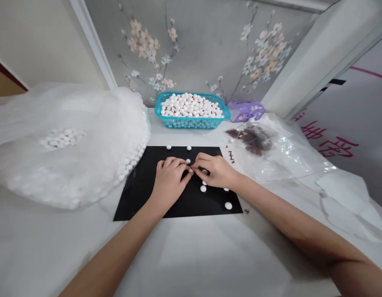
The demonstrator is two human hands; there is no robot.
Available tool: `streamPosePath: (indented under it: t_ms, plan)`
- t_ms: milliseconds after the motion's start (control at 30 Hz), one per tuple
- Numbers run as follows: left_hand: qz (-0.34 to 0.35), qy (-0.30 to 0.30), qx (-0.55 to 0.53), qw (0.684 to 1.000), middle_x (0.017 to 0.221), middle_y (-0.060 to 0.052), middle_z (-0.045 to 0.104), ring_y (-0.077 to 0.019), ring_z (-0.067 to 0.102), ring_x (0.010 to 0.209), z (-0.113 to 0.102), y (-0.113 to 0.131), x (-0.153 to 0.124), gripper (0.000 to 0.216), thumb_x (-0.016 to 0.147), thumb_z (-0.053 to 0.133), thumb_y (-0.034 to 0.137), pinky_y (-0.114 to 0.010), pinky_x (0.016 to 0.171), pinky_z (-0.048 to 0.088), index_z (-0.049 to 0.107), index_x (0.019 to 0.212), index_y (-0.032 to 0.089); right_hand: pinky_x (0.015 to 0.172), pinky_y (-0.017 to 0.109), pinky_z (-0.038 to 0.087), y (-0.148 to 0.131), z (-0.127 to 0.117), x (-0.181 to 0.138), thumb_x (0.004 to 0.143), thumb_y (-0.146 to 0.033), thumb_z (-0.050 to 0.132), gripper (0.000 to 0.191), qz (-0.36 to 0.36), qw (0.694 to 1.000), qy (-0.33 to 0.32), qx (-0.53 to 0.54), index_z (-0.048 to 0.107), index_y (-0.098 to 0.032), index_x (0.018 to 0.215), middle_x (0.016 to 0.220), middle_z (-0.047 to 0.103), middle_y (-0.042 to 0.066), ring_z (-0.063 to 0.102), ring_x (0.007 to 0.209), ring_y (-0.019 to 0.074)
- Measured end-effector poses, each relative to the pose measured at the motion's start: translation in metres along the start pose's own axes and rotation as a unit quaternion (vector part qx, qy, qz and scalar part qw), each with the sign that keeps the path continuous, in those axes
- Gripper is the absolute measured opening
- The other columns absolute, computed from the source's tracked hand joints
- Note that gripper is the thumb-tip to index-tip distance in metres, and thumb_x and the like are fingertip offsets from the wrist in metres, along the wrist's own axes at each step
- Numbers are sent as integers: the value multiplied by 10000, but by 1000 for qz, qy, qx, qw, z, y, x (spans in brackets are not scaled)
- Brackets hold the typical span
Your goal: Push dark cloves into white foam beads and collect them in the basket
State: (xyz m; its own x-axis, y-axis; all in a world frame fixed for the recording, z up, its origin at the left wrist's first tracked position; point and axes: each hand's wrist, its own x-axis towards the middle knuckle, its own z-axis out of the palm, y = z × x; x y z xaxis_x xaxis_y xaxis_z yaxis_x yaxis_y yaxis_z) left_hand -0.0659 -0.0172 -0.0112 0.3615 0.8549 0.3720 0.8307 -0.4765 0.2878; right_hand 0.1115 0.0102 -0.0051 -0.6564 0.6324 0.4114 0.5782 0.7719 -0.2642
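Over a black mat my two hands meet at the fingertips. A small white ball is pinched between the thumb and fingers of my left hand. My right hand is closed in a pinch against the ball's right side; whatever it grips is too small and covered to make out. Several loose white balls lie on the mat around and under my right hand, one larger-looking ball by the near right corner. Two more sit along the far edge, including a ball on the left.
A blue basket full of white balls with reddish-brown bits stands behind the mat. Left is a big translucent bag of white balls. On the right lie a clear bag of dark brown pieces, small loose brown pieces and a purple packet.
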Motion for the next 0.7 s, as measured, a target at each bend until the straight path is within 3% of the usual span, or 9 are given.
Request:
streamPosePath:
  t_ms: [467,700]
  plan:
    - [4,-12,3,1000,1055,-14,662,-225,523,1000,0,-1,2,110,834,553,283,-392,797,332,646,835,224,574,212,412,0,-1,2,818,-112,420,138,0,997,-32,76,517,-176,742,764,505,26,516,626,109]
    - [3,-8,-2,1000,1037,-19,666,-228,525,994,1,0,1,109,832,557,284,-393,804,333,643,824,218,535,210,403,-4,-6,2,760,-97,428,118,-8,996,-43,79,525,-160,784,762,491,33,497,585,107]
